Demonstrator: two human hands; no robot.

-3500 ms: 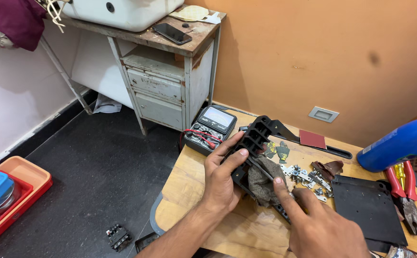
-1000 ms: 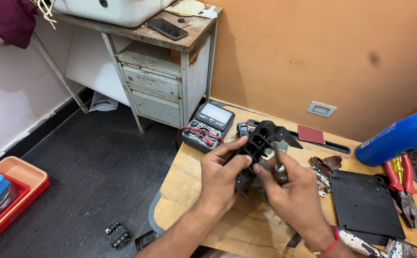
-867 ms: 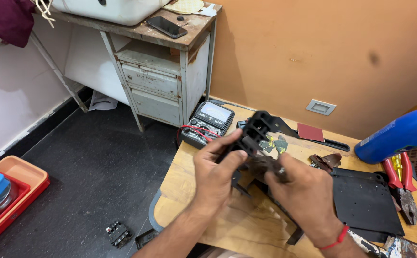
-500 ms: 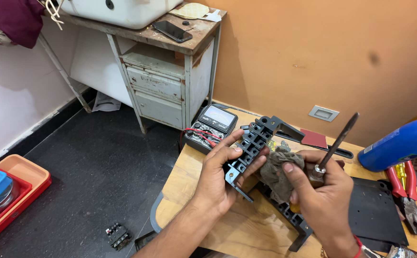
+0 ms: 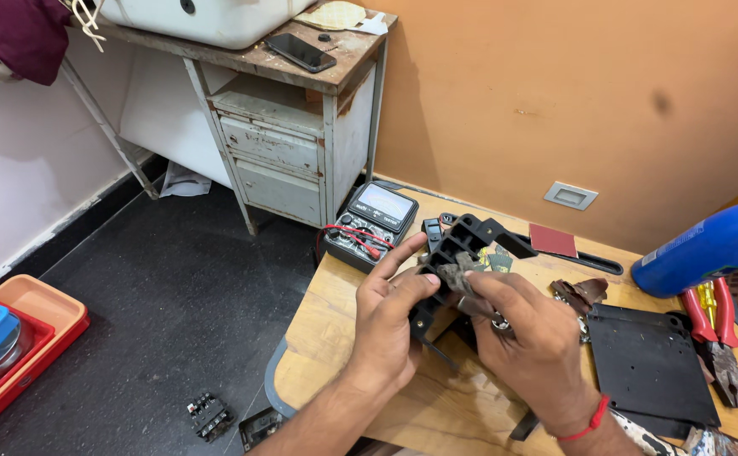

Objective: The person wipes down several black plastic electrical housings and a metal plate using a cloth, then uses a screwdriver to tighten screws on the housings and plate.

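Observation:
My left hand (image 5: 390, 317) grips a black plastic frame with slotted ribs (image 5: 457, 245) from its left side, thumb across the front. My right hand (image 5: 529, 338) holds a dirty grey rag (image 5: 453, 274) pressed against the frame's ribs. Both hands are over the wooden table (image 5: 326, 333), near its left part. A small metal piece shows between my right fingers; what it is I cannot tell.
A multimeter with red lead (image 5: 369, 224) lies at the table's far left. A flat black plate (image 5: 648, 363), red-handled pliers (image 5: 715, 338), a blue can (image 5: 707, 245) and small parts are at the right. A worn cabinet (image 5: 288, 135) with a phone (image 5: 301, 52) stands behind. A red tray (image 5: 22, 346) is on the floor.
The screwdriver my right hand held up half a second ago is no longer visible. My right hand has come down onto the frame with the rag; the frame has tilted slightly.

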